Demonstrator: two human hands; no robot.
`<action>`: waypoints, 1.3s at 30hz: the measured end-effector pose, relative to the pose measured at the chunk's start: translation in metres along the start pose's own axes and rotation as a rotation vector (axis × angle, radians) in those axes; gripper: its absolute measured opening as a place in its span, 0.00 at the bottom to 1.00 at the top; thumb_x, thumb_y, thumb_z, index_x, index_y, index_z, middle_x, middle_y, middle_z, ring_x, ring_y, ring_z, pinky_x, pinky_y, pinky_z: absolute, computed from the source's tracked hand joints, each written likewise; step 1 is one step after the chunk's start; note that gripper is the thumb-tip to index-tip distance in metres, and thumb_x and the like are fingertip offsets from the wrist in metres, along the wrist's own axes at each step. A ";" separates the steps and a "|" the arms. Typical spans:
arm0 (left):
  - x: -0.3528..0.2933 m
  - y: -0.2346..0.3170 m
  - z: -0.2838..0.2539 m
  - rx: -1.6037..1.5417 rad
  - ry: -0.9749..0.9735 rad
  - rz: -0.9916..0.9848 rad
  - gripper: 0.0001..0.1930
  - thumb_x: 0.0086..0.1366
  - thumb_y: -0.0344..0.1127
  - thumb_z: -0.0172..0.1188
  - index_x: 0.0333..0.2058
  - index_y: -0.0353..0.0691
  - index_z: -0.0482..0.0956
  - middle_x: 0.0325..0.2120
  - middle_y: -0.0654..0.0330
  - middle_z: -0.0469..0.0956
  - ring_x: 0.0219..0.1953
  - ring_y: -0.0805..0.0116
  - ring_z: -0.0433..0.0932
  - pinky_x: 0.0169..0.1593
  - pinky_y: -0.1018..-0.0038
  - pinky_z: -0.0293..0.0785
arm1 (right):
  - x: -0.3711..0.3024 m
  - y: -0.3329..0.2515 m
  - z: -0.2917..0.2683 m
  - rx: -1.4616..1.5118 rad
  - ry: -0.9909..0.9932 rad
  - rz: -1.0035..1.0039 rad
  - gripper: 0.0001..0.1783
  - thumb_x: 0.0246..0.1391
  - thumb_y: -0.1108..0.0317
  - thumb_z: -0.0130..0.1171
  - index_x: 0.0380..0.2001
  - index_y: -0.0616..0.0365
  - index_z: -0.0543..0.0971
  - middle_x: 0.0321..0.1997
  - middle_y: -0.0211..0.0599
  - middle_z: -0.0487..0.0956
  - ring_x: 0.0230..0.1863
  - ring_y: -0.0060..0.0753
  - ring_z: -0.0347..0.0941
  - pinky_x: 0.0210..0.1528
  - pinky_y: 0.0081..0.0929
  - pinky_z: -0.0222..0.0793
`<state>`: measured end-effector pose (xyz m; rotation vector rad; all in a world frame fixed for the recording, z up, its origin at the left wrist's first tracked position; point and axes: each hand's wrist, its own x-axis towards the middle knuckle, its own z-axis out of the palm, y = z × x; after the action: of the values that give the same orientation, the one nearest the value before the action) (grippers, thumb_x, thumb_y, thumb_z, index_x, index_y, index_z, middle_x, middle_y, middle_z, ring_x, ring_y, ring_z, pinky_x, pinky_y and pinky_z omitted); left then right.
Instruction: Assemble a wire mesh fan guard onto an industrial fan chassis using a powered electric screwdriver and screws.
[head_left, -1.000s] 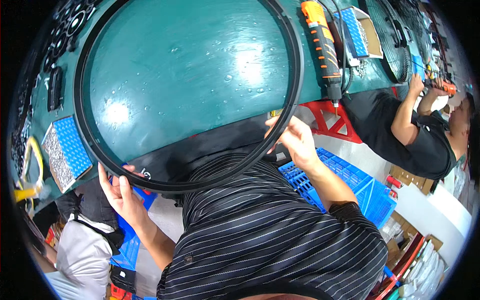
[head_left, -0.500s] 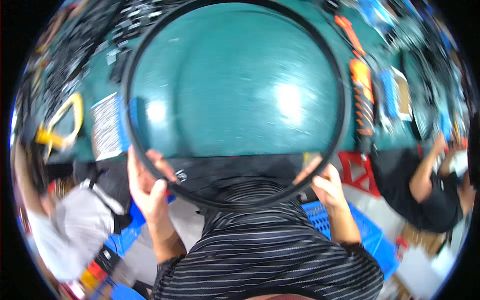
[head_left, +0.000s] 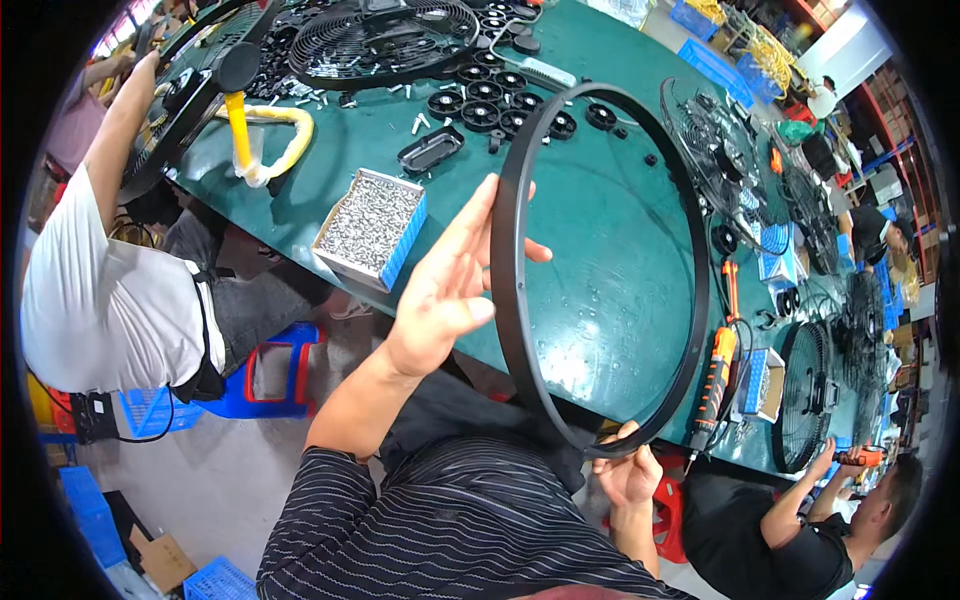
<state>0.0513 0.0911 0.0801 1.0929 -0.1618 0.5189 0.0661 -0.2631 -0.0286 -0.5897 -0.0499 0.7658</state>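
Note:
A large black ring with a flat, wide band (head_left: 509, 335) is tilted up in front of me over the green table. At its left side is my left hand (head_left: 437, 300), palm showing, thumb against the near edge and fingers passing behind the band, their tips visible inside the ring. Down at the ring's lower edge, my right hand (head_left: 630, 474) grips it between thumb and fingers. Left of the ring, an open box of small silvery screws (head_left: 372, 225) sits near the table edge. An orange and black power screwdriver (head_left: 716, 372) lies to the right.
Black wheel-like parts (head_left: 482, 116), a black oval tray (head_left: 432, 150) and a fan grille (head_left: 385, 45) occupy the far table (head_left: 590, 300). A yellow-handled tool (head_left: 240, 135) lies far left. One person (head_left: 130, 290) works at left, another (head_left: 800, 530) at right. A second screw box (head_left: 762, 385) stands right.
The ring has turned from facing me flat to a steep tilt and shifted right. My left hand has risen along its side; my right hand is lower under it. My view has swung too.

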 end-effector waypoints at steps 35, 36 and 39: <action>-0.035 0.000 -0.008 0.414 0.070 0.147 0.59 0.46 0.45 0.67 0.71 0.31 0.41 0.68 0.36 0.51 0.55 0.52 0.71 0.40 0.72 0.75 | -0.005 0.005 0.000 -0.232 0.036 0.184 0.22 0.50 0.67 0.67 0.48 0.63 0.77 0.46 0.62 0.80 0.43 0.49 0.80 0.47 0.41 0.76; -0.034 -0.003 -0.008 0.417 0.064 0.159 0.58 0.47 0.46 0.67 0.70 0.31 0.42 0.68 0.35 0.51 0.55 0.52 0.71 0.40 0.73 0.76 | -0.006 0.007 0.001 -0.228 0.047 0.177 0.23 0.49 0.67 0.67 0.48 0.63 0.77 0.46 0.62 0.80 0.42 0.49 0.80 0.46 0.41 0.76; -0.028 -0.009 -0.006 0.407 0.074 0.147 0.58 0.48 0.49 0.68 0.70 0.31 0.44 0.67 0.35 0.51 0.56 0.50 0.72 0.39 0.73 0.76 | -0.008 0.009 0.003 -0.236 0.112 0.152 0.24 0.48 0.64 0.68 0.48 0.64 0.76 0.47 0.62 0.79 0.41 0.48 0.80 0.46 0.41 0.76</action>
<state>0.0307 0.0841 0.0596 1.4622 -0.0729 0.7443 0.0533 -0.2621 -0.0298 -0.8674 0.0086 0.8795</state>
